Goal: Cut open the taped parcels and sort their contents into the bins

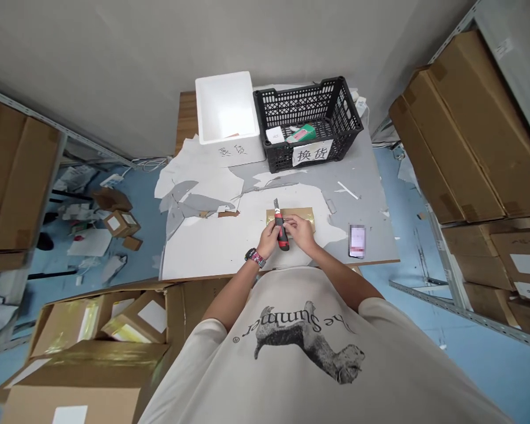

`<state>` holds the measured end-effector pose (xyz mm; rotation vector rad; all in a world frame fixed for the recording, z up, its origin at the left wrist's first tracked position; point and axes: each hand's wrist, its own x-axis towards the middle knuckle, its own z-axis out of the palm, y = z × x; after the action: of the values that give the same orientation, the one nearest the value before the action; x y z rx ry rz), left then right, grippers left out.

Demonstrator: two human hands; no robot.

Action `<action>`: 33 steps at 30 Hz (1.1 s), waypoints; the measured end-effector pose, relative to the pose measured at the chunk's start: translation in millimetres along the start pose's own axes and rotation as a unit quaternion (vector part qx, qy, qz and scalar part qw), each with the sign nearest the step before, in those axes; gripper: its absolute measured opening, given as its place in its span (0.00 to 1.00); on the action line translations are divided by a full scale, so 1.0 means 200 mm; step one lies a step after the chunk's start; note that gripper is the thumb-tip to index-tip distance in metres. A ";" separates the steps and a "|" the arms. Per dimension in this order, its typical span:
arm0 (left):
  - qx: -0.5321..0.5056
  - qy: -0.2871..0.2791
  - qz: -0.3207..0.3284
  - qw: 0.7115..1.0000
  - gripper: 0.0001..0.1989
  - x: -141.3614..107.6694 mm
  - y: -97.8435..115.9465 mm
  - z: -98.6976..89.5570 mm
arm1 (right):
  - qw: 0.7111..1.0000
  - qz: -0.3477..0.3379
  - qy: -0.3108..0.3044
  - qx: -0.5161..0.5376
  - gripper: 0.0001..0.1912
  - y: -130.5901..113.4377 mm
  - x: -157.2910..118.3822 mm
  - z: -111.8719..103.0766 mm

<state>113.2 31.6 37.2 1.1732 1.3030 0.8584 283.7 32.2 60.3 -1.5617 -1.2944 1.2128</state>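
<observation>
Two hands at one knife [281,231], over a small box [304,212] on the desk [212,253]. Left grip [268,240]: fingers closed on the side of the handle. Right grip [301,233]: fingers bent, thumb at the handle's other side; how firmly it holds, I cannot tell.

Knife: slim, rounded handle, black and red, smooth-looking; grey metal blade bare at the far end. Blade points away from me, slightly left; long axis runs near to far, crossing the box's long axis, which runs left to right. Box: brown cardboard, glossy yellowish tape, partly hidden by my fingers.

Desk surface: white layer, torn ragged, grey beneath; wood shows at the far left corner. Near edge lies close to my wrists. Open room: wide on the left; narrower on the right, up to the phone [357,241] near the edge. Beyond the box, a bare strip, then the smooth white foam bin [242,152] and black lattice crate [277,158], side by side. The crate holds a green carton [307,133].
</observation>
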 end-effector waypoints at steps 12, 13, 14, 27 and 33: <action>-0.053 0.173 -0.123 0.976 0.27 -0.09 -0.20 -0.55 | 0.875 -0.025 -0.169 -0.454 0.32 0.01 0.00 0.12; -0.050 0.168 -0.123 0.977 0.26 -0.10 -0.22 -0.57 | 0.873 -0.020 -0.172 -0.456 0.33 0.01 0.00 0.12; -0.046 0.164 -0.124 0.978 0.26 -0.11 -0.24 -0.58 | 0.872 -0.014 -0.174 -0.458 0.33 0.01 0.00 0.11; 0.128 0.017 -0.012 0.992 0.22 -0.18 -0.29 -0.59 | 0.835 0.043 -0.126 -0.533 0.32 -0.16 0.05 0.24; 0.132 -0.056 0.041 0.989 0.20 -0.06 -0.29 -0.64 | 0.835 0.008 -0.136 -0.533 0.26 -0.15 0.03 0.21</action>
<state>-22.0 25.7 -2.5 1.4702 1.3117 0.6809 236.3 43.4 76.3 -2.1641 -2.3968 0.7055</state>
